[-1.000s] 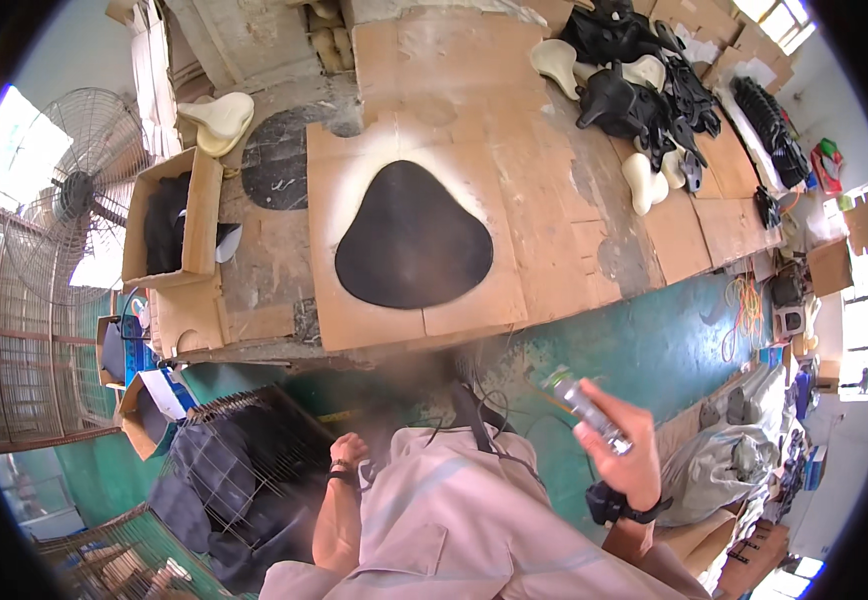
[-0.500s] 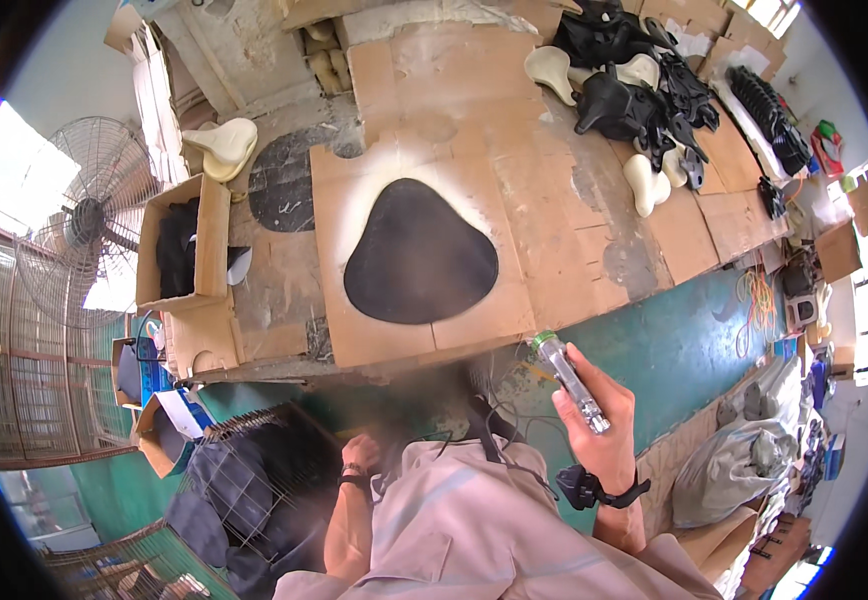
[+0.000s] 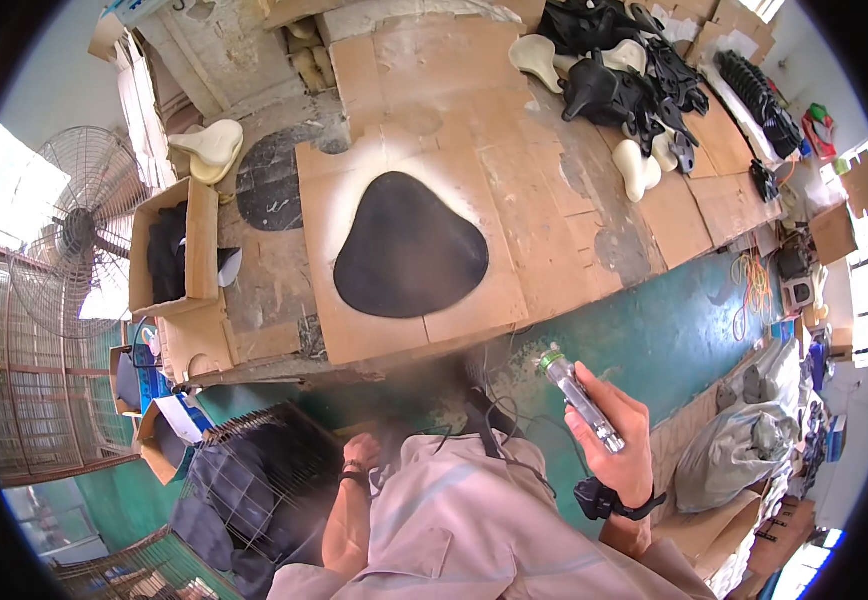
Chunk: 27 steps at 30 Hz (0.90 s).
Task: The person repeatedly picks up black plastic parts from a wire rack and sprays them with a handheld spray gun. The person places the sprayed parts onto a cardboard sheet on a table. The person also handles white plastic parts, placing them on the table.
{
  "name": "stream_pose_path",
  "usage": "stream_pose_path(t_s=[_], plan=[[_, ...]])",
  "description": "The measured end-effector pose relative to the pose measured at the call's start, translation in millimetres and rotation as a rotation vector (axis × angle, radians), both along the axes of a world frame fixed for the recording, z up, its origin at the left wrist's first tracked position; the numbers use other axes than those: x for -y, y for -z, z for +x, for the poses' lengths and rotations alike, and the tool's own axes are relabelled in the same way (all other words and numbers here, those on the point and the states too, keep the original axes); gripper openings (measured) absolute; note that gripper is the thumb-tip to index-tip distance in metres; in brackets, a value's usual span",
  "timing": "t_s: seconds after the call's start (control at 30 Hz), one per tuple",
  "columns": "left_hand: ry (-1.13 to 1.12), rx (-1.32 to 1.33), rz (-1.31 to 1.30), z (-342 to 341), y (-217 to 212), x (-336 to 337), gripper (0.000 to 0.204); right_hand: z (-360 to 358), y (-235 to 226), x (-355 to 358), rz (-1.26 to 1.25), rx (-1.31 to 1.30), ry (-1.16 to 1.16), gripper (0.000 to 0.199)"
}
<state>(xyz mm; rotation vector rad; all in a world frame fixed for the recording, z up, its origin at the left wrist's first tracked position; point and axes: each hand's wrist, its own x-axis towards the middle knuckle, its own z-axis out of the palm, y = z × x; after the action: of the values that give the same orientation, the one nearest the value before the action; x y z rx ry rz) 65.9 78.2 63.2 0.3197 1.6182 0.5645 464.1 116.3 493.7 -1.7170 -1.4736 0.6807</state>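
Observation:
A silver, tube-shaped tool (image 3: 582, 400) with a green ring at its far end is in my right hand (image 3: 622, 440), fingers wrapped round it. It points up and left, over the floor in front of the table edge. My left hand (image 3: 360, 452) hangs low by my apron, fingers curled; whatever may be inside is hidden and the area is hazy. On the table lies a black, rounded-triangular saddle cover (image 3: 409, 245), flat on a cardboard sheet (image 3: 499, 285). White overspray borders its upper edges. Neither hand touches the cover.
An open carton (image 3: 204, 245) with black pieces and cream saddle shapes (image 3: 209, 150) stand left. More cream saddle shapes (image 3: 634, 170) and black covers (image 3: 599, 90) are heaped at far right. A wire cage (image 3: 244, 490) with dark cloth is below left; a fan (image 3: 79, 230) stands beyond.
My right hand has moved right and slightly down with the tool, away from the table edge. The table scene has shifted slightly left in view. My left hand stays about where it was.

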Motion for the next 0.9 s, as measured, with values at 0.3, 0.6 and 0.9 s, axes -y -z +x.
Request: stream_pose_path(t_s=[0.3, 0.6, 0.9], plan=[[-0.243, 0.253, -0.12, -7, 21, -12, 0.029, 1, -18, 9, -0.041, 0.037, -0.065, 0.056], [-0.087, 0.181, -0.153, -4, 15, -6, 0.027, 4, -22, 19, -0.088, 0.001, -0.075, 0.058], [-0.069, 0.049, 0.129, -7, -7, -40, 0.007, 9, -2, 35, -0.119, -0.018, 0.021, 0.052]])
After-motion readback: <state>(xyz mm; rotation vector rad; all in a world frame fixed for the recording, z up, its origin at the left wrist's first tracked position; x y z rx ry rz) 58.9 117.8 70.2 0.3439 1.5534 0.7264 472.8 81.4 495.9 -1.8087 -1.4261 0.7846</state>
